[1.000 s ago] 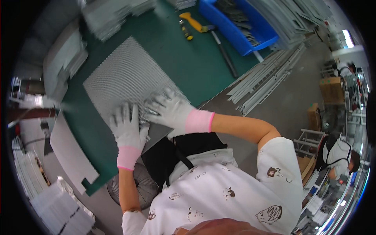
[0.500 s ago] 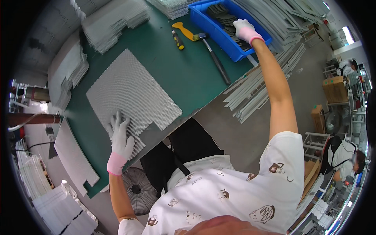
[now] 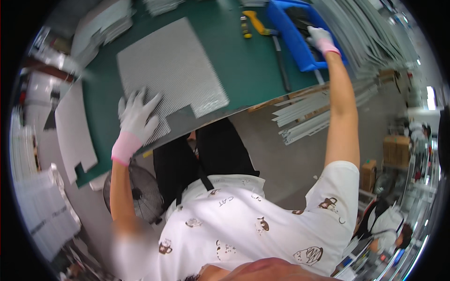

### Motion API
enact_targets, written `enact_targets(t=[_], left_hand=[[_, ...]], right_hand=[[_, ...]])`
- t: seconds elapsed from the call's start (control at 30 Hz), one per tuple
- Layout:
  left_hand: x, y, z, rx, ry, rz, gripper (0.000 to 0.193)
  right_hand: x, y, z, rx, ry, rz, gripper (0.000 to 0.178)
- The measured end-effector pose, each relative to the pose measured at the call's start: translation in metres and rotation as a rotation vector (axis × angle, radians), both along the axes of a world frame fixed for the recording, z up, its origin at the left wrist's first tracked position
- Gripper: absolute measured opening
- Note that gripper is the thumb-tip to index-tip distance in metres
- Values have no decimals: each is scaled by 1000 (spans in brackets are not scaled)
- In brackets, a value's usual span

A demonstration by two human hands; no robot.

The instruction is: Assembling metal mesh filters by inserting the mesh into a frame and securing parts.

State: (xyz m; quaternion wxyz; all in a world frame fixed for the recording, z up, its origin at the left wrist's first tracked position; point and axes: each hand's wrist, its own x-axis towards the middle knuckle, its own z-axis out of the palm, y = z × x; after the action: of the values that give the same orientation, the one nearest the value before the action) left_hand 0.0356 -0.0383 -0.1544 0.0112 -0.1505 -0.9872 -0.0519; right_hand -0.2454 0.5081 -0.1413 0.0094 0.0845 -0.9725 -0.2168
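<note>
Shifted off mesh sheet (image 3: pixel 171 63), right hand (image 3: pixel 321 40) is in blue bin (image 3: pixel 289 40), grip unclear; nearer left hand (image 3: pixel 137 114), fingers spread, touches sheet's near-left edge.

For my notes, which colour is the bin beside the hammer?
The bin is blue, best seen in the head view.

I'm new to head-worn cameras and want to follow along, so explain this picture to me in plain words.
There is no machine here: a wide fisheye camera on a person's head looks down, bending straight edges. Both hands wear white gloves with pink cuffs. The left hand is spread over the near-left edge of a gray mesh sheet on a green table. The right hand reaches into a blue bin of dark pieces; whether it grips one is unclear. Between sheet and bin lie a black-handled tool and a yellow-handled one.
</note>
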Motion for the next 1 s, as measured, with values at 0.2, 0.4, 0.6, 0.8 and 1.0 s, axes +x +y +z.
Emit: enact_targets(t=[0.2, 0.4, 0.6, 0.8, 1.0], left_hand=[[1, 7, -10, 4, 73, -5, 56], [36, 40, -11, -31, 92, 34, 53], [73, 55, 17, 133, 425, 10, 56], [132, 90, -47, 916, -142, 242, 18], [111, 98, -79, 1796, -451, 804, 35]], right_hand=[[31, 12, 53, -271, 461, 70, 26], [225, -135, 56, -1631, 190, 249, 17], [325, -198, -11, -2169, -523, 265, 36], [368, -243, -29, -2492, -488, -231, 58], [370, -268, -64, -2456, -542, -512, 20]])
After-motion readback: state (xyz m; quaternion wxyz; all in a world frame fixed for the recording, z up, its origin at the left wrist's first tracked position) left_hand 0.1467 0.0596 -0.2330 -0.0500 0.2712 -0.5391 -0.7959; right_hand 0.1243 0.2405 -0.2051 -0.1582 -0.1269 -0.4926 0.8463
